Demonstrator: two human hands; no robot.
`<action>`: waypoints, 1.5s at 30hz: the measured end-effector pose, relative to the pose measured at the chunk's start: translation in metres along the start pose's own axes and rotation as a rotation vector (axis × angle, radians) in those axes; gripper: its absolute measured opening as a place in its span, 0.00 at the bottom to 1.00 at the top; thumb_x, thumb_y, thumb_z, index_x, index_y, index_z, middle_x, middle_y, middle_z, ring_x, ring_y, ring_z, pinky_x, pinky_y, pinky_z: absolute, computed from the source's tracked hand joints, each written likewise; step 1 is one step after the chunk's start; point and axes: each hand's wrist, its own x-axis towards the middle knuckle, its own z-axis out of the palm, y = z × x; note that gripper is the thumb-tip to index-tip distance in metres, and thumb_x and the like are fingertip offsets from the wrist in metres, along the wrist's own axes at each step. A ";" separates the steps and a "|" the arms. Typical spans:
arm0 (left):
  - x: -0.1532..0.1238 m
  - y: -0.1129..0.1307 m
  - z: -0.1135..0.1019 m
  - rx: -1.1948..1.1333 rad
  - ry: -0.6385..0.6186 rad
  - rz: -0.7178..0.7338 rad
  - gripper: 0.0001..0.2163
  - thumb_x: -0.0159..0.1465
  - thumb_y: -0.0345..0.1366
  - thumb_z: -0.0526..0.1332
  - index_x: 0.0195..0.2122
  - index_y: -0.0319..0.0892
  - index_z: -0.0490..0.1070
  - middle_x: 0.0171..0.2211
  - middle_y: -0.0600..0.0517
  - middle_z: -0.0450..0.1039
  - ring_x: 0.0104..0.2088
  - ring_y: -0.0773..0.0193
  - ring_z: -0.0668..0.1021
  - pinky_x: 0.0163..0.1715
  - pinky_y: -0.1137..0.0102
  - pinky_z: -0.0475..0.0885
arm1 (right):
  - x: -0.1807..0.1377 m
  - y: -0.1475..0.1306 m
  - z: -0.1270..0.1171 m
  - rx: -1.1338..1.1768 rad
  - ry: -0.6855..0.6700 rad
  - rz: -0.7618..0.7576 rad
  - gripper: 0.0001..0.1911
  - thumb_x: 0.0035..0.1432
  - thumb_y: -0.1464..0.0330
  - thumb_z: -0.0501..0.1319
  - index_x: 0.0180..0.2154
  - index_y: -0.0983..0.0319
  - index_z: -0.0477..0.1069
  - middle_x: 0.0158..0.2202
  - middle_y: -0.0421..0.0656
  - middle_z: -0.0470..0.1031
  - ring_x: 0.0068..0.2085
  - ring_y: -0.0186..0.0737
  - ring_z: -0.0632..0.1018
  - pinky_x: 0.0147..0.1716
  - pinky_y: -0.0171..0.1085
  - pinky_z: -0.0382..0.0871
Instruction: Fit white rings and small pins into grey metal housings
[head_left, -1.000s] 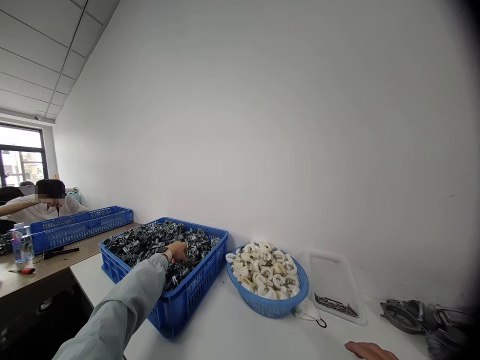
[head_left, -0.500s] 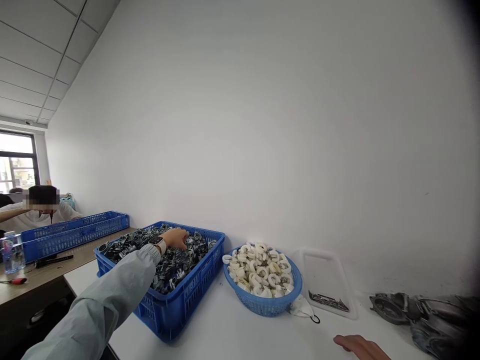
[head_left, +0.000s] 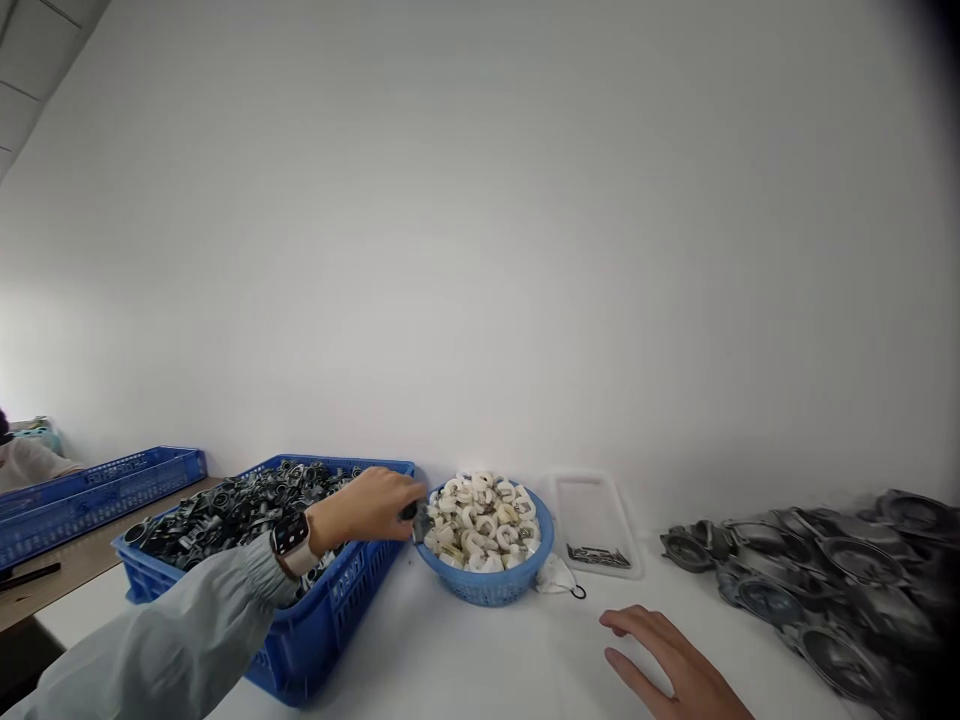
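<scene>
Tabletop (head_left: 480,665): left grip (head_left: 375,505), clasping a grey part (head_left: 421,522), has moved from crate (head_left: 346,610) toward basket (head_left: 487,590); right grip (head_left: 679,665) spread.

A small dark-grey moulded part (head_left: 421,523) is gripped at the fingertips of the left hand (head_left: 371,505), below centre and slightly left of the frame's middle. Its compact body stands roughly upright, a blackish section toward the fingers; blur hides finer shape.

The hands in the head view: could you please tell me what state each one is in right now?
Left hand: closed on a small dark grey part.
Right hand: open, thumb and fingers apart, nothing visible in it.
</scene>
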 end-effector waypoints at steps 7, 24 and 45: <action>-0.005 0.111 -0.003 -0.001 0.311 0.497 0.05 0.67 0.35 0.65 0.43 0.43 0.71 0.31 0.53 0.75 0.28 0.61 0.76 0.27 0.65 0.66 | 0.005 -0.046 -0.021 0.636 -0.264 0.168 0.34 0.62 0.38 0.63 0.54 0.58 0.78 0.52 0.53 0.78 0.56 0.57 0.77 0.56 0.49 0.75; 0.001 0.180 0.037 0.036 0.562 0.766 0.09 0.72 0.36 0.67 0.51 0.41 0.73 0.33 0.55 0.75 0.24 0.65 0.71 0.22 0.66 0.64 | 0.002 -0.080 -0.053 0.899 -0.748 0.128 0.45 0.34 0.58 0.87 0.56 0.58 0.80 0.58 0.49 0.76 0.60 0.61 0.74 0.62 0.51 0.63; 0.004 0.170 0.125 -0.463 0.645 0.387 0.14 0.73 0.43 0.58 0.54 0.42 0.71 0.43 0.44 0.82 0.33 0.55 0.84 0.30 0.62 0.81 | -0.012 -0.096 -0.016 0.208 -0.312 0.016 0.30 0.37 0.72 0.77 0.46 0.61 0.76 0.42 0.41 0.71 0.46 0.49 0.72 0.56 0.49 0.64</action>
